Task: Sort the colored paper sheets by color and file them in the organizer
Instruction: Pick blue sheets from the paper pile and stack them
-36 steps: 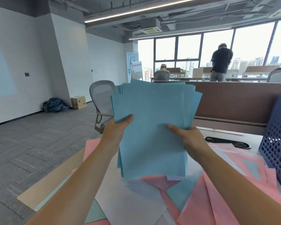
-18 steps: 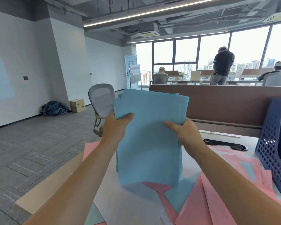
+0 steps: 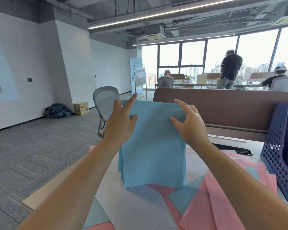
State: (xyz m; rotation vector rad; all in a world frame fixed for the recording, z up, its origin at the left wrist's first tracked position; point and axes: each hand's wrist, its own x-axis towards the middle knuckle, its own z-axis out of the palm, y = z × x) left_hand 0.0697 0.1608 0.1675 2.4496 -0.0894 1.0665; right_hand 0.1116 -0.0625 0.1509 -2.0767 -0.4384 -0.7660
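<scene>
The blue paper stack [image 3: 153, 155] stands upright between the two hands, its lower edge resting on the loose sheets spread under the forearms. The left hand [image 3: 121, 123] is spread. Its thumb lies flat on the front of the stack and its straight forefinger runs up along the top left corner. The right hand [image 3: 189, 125] arches over the top right corner with its fingers apart and bent, the thumb tip touching the front. Whether it pinches the paper or merely steadies it, I cannot tell. Pink sheets [image 3: 206, 211] lie below the right forearm and a white sheet [image 3: 131, 205] lies below the stack. The navy mesh organizer [image 3: 279, 146] stands well right of the right hand. A grey office chair [image 3: 105, 100] sits just beyond the left hand.
</scene>
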